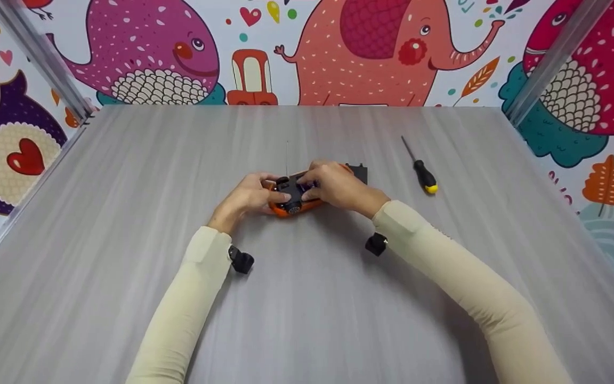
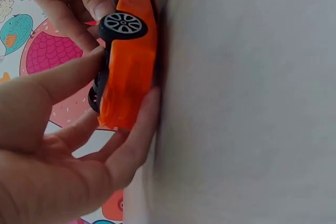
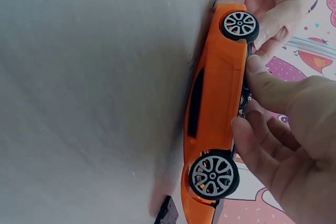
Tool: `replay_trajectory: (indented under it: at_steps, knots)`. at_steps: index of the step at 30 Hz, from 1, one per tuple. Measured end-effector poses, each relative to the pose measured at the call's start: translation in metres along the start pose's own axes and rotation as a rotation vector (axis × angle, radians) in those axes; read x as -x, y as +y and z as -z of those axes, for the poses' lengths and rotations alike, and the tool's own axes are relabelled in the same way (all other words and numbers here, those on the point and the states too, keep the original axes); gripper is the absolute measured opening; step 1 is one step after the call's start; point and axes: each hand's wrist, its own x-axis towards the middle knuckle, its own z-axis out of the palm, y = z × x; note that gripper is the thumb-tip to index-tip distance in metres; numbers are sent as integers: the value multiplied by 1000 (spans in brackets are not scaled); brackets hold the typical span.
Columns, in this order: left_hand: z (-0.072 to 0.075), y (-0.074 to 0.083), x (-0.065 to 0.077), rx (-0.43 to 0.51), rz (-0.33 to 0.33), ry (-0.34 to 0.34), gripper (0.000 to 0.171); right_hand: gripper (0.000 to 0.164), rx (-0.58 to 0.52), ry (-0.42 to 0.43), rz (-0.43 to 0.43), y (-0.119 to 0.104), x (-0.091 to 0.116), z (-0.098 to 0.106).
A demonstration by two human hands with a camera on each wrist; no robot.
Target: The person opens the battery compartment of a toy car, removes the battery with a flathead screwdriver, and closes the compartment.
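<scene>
An orange toy car (image 1: pixel 281 211) lies upside down on the table, black underside up, wheels showing. My left hand (image 1: pixel 248 194) grips one end, thumb on the underside and fingers under the orange body (image 2: pixel 131 77). Over the middle of the underside is my right hand (image 1: pixel 339 184), its fingers curled and thumb (image 3: pixel 262 72) and fingertips at the chassis. Something small and purplish (image 1: pixel 307 186) shows between those fingers; its kind is unclear. A thin wire antenna (image 1: pixel 287 154) rises at the left end. Beside the other end lies a flat black piece (image 1: pixel 359 173), partly hidden.
On the table (image 1: pixel 285 320) to the right lies a screwdriver (image 1: pixel 423 175) with a black and yellow handle, shaft pointing away. A wall with printed animals (image 1: pixel 371 69) stands behind the table. Metal posts (image 1: pixel 552 64) rise at the back corners.
</scene>
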Motion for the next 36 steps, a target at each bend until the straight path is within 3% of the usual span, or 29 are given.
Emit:
replay_trajectory:
  at_steps: [8, 16, 24, 36]
  knots:
    - [4, 0, -1, 10, 10, -28, 58, 32, 39, 8, 95, 2, 0, 1]
    - [6, -1, -2, 58, 14, -26, 57, 27, 2, 79, 157, 7, 2, 3]
    - [2, -4, -2, 78, 10, -16, 54, 25, -19, 88, 94, 3, 3, 2]
    - [2, -3, -2, 63, 18, 1, 58, 22, -3, 193, 35, -1, 7, -4]
